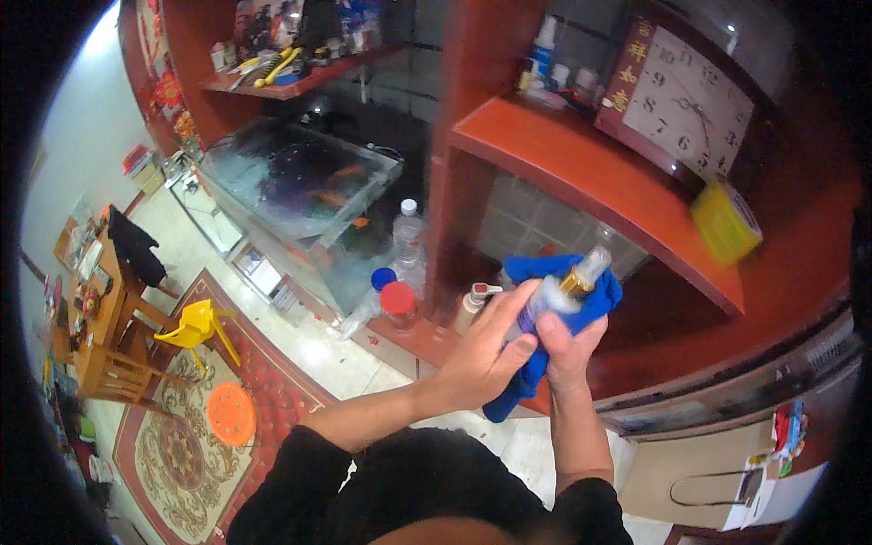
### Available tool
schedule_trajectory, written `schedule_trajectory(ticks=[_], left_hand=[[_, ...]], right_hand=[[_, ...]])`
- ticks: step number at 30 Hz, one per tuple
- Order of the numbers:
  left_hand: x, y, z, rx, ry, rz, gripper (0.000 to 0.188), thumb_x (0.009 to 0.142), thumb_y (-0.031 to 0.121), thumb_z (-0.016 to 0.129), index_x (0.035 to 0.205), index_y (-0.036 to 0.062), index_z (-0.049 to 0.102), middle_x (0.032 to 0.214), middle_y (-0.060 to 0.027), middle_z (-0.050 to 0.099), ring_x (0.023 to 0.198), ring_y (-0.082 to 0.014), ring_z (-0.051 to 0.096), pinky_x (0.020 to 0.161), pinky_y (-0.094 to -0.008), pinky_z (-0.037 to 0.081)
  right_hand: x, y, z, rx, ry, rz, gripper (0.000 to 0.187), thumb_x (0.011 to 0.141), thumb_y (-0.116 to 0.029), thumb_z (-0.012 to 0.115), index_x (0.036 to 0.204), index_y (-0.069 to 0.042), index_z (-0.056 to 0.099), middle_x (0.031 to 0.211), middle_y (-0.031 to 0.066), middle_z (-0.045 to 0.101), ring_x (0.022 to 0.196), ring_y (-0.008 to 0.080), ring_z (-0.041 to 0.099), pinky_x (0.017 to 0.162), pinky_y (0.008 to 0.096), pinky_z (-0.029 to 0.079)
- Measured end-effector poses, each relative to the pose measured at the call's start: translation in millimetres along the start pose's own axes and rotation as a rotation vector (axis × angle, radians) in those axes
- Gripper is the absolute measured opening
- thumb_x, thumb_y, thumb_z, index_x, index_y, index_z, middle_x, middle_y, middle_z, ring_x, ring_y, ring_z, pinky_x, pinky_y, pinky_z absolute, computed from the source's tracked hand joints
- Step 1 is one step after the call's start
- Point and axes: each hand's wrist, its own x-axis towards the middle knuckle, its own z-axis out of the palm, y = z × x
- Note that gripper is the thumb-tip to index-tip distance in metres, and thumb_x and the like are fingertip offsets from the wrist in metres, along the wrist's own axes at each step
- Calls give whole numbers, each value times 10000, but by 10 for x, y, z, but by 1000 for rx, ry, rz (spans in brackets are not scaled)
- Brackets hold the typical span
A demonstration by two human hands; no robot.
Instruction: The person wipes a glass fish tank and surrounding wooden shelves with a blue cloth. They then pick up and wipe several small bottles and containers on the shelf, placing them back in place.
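Note:
Between my hands is a small bottle (552, 296) with a gold collar and a clear cap, tilted up to the right. A blue cloth (595, 304) wraps its far side and hangs below. My left hand (495, 341) is closed round the bottle's lower left, fingers along its side. My right hand (572, 350) grips bottle and cloth together, thumb pressed on the front. Just behind my left hand, a pump bottle (472, 307) with a red-and-white top stands on the low ledge, partly hidden.
A red-lidded jar (398, 304) and a clear plastic bottle (409, 232) stand beside the fish tank (300, 182). A wall clock (686, 100) rests on the red shelf (563, 173), with a yellow tape roll (727, 222) at its edge. A paper bag (681, 468) is lower right.

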Motion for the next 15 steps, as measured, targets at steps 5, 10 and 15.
schedule_trajectory(ticks=[5, 10, 15], left_hand=[[-196, -195, 12, -523, -149, -470, 580, 869, 254, 707, 1346, 21, 475, 1193, -64, 593, 1113, -175, 557, 977, -330, 432], [-193, -287, -18, -580, -455, -434, 572, 781, 140, 708, 1292, -6, 497, 1109, -101, 619, 1031, -213, 584, 906, -327, 459], [-211, -316, 13, 452, -67, -191, 614, 731, 195, 795, 1236, -23, 522, 1027, -200, 652, 902, -338, 680, 791, -413, 540]], right_hand=[[52, -137, -75, 99, 139, 108, 568, 737, -282, 757, 1203, -39, 541, 1026, 51, 622, 903, 156, 614, 838, 326, 518], [46, -117, -66, 144, 180, 173, 427, 772, -317, 729, 1072, -39, 605, 901, 20, 626, 827, 127, 603, 788, 288, 499], [225, -175, -207, -114, 260, 81, 263, 890, -330, 690, 938, -77, 636, 825, -13, 598, 718, 72, 540, 645, 232, 439]])
